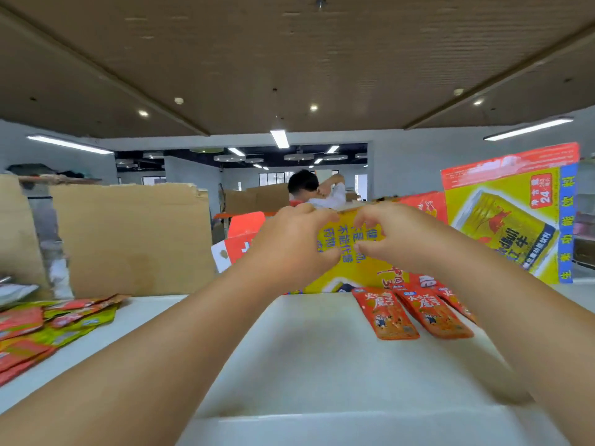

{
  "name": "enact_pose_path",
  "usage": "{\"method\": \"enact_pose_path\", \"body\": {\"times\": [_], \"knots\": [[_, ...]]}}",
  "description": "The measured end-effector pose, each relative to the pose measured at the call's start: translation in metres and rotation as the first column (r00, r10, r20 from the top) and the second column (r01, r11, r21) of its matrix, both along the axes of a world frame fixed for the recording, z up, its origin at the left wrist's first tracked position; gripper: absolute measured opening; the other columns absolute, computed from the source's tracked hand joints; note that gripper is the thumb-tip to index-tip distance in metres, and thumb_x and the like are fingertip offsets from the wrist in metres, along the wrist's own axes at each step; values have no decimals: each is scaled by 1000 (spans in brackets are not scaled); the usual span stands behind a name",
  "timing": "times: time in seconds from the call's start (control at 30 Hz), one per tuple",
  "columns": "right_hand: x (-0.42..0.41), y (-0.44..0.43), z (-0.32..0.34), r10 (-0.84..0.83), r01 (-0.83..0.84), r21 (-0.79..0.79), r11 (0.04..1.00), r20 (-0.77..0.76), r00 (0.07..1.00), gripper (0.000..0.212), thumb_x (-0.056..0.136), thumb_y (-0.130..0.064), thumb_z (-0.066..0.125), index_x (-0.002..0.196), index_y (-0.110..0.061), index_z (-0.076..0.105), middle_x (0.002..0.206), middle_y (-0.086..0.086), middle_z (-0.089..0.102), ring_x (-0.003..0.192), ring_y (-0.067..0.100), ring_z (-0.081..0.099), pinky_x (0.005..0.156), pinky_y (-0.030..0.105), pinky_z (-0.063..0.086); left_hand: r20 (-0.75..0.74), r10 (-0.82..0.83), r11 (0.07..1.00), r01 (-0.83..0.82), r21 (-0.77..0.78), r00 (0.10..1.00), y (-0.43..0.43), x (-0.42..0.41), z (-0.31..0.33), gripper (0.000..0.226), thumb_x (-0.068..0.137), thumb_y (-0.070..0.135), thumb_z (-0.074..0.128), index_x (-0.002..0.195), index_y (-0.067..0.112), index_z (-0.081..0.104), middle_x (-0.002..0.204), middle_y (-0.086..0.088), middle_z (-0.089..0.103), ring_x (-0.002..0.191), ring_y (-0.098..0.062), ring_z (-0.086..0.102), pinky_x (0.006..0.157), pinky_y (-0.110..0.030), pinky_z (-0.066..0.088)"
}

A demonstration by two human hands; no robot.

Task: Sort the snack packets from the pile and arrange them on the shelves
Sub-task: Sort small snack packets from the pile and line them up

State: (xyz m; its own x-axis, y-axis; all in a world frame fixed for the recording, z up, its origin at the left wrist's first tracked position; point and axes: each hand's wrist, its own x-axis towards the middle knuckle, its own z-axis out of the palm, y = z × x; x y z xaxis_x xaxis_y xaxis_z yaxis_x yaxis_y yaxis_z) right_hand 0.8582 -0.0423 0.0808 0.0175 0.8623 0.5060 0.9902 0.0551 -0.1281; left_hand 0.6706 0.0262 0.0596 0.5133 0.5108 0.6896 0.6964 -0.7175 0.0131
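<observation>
Both my hands reach forward over the white shelf top (315,355). My left hand (291,243) and my right hand (391,236) each grip the upper flap of a yellow drink carton (349,239) with blue lettering that stands at the back of the shelf, fingers curled over its edge. Three orange-red snack packets (384,313) lie side by side at the carton's foot, to the right. A mixed pile of red and yellow-green packets (42,326) lies at the left edge of the shelf.
A second yellow and red carton panel (512,217) stands at the right. Brown cardboard boxes (132,239) stand at the back left. A red and white carton flap (238,239) sticks out behind my left hand. A person (317,189) sits far behind.
</observation>
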Motion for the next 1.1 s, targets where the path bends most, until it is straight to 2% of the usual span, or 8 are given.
{"method": "enact_pose_path", "body": {"times": [0.13,0.23,0.3,0.4,0.53,0.67,0.83,1.1], "knots": [[-75,6,7,-2,4,-29,1000,58,998,25,89,-46,66,112,-42,57,149,5,45,89,22,63,70,34,53,21,56,997,-55,-52,998,8,-90,4,50,89,49,65,136,38,55,122,5,57,117,-21,50,96,-41,48],[-143,14,14,21,-12,-77,997,121,992,20,94,-44,62,113,-40,57,122,-5,54,118,32,53,66,30,43,85,58,991,-48,-124,995,14,-169,6,48,90,45,66,136,36,56,127,9,55,121,-16,47,99,-40,48],[-192,18,18,33,-15,-95,995,191,981,22,94,-45,60,114,-37,59,110,-6,57,105,24,54,79,35,48,115,94,982,-73,-173,989,17,-226,5,49,92,44,65,139,39,53,136,11,50,126,-13,46,100,-35,46],[-260,31,16,114,-85,-133,987,228,967,15,91,-44,61,105,-40,59,99,-12,58,90,15,59,71,29,50,74,239,947,-215,-238,968,25,-311,-2,54,90,51,64,141,42,50,152,6,43,136,-18,46,100,-30,41],[-342,55,10,191,-133,-247,960,229,954,20,90,-40,59,110,-35,59,99,-8,62,91,19,62,79,34,54,-8,374,865,-352,-357,927,29,-408,-7,54,84,59,64,135,42,56,139,9,56,117,-17,59,92,-33,50],[-405,76,8,280,-187,-329,926,262,924,26,92,-32,58,115,-21,64,109,1,66,97,26,63,87,39,54,-61,372,830,-361,-426,926,25,-468,-12,40,90,47,68,128,36,63,132,8,62,112,-15,60,92,-31,48],[-459,102,-8,352,-212,-428,878,278,894,26,87,-32,60,106,-16,68,98,4,69,92,26,65,85,42,55,-153,345,815,-376,-441,926,23,-503,-35,35,88,48,67,121,38,67,123,13,64,97,-9,58,81,-25,45],[-506,124,-43,568,-256,-730,634,215,795,72,86,-30,78,149,-39,44,153,-5,43,124,16,49,72,17,39,-312,328,786,-441,-434,892,27,-517,-68,49,83,45,62,132,48,58,122,16,62,110,-13,59,82,-28,49]]}}
